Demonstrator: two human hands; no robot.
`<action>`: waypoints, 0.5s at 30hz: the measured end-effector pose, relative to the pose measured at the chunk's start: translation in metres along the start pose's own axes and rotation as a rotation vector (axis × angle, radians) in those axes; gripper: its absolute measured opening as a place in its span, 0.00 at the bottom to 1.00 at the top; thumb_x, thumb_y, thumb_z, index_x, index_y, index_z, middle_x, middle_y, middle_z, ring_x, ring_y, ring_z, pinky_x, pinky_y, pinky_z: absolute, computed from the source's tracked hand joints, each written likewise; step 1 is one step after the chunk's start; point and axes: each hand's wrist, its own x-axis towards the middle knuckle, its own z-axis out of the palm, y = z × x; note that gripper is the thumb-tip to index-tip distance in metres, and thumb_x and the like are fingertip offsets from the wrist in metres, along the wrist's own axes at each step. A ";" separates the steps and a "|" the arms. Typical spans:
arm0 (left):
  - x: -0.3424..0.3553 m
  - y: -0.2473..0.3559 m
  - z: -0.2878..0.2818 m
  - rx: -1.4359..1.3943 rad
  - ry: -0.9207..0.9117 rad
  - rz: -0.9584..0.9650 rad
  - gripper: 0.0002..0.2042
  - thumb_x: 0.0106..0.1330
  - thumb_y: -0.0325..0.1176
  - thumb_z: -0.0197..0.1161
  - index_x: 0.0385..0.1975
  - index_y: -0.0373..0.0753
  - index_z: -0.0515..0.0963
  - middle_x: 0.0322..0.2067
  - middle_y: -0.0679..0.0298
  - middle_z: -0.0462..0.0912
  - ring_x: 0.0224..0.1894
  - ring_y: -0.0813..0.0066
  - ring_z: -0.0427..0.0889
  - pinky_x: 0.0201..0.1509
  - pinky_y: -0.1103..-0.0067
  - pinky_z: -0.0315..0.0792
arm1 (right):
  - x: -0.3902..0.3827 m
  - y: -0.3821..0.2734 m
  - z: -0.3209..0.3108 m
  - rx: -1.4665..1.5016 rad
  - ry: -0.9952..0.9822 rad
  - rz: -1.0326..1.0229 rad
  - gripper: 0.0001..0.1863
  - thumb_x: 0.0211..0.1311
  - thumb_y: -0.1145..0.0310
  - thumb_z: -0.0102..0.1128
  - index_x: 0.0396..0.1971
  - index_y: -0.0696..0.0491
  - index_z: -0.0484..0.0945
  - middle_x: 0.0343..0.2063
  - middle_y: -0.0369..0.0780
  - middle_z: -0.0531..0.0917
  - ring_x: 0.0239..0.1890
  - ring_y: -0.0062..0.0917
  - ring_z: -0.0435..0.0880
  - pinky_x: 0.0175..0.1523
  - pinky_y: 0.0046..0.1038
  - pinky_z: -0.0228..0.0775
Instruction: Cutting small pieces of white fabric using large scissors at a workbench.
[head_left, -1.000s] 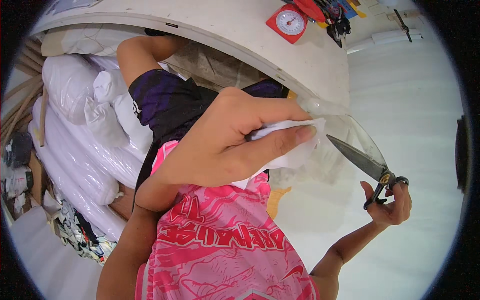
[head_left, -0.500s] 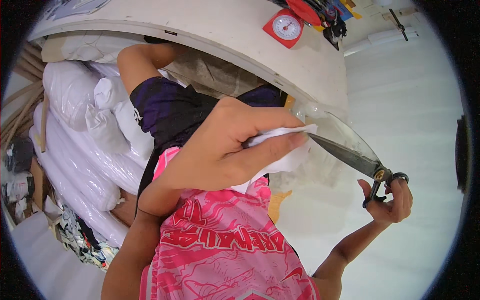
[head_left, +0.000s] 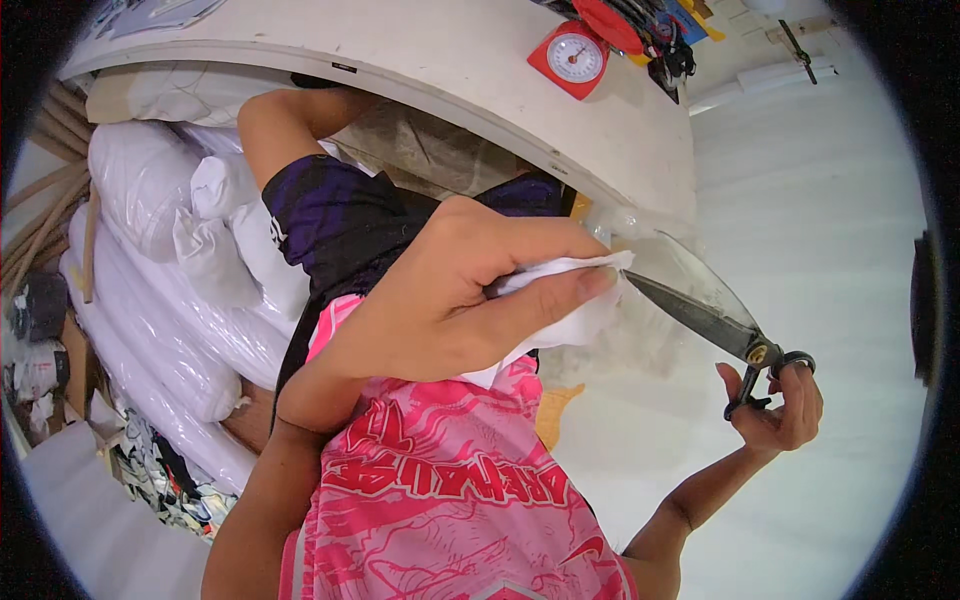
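My left hand (head_left: 500, 295) pinches a folded piece of white cloth (head_left: 575, 325) between thumb and fingers, with part of it hidden inside the palm. Out to the right, my right hand (head_left: 780, 410) grips the black handles of large scissors (head_left: 700, 315). Their two long blades are spread apart and point left toward the cloth. The tip of the lower, dark blade lies right beside the cloth's edge near my left thumb; whether it touches I cannot tell. The upper blade is raised above it.
A white table (head_left: 430, 60) runs across the top, with a red dial scale (head_left: 570, 60) near its right end. Plastic-wrapped white rolls (head_left: 170, 310) and white bags (head_left: 225, 240) lie at the left. A heap of fabric scraps (head_left: 170, 470) sits lower left, near brown tubes (head_left: 50, 210).
The lower blade's tip has shifted very slightly away from the cloth's edge. Both hands keep nearly the same position and grip.
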 end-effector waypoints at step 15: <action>0.000 0.000 -0.002 0.055 -0.031 0.073 0.07 0.57 0.24 0.60 0.35 0.33 0.78 0.13 0.60 0.72 0.11 0.73 0.67 0.16 0.80 0.57 | 0.003 -0.003 -0.001 0.003 0.008 -0.045 0.31 0.27 0.55 0.82 0.26 0.59 0.74 0.13 0.35 0.71 0.12 0.21 0.64 0.17 0.18 0.54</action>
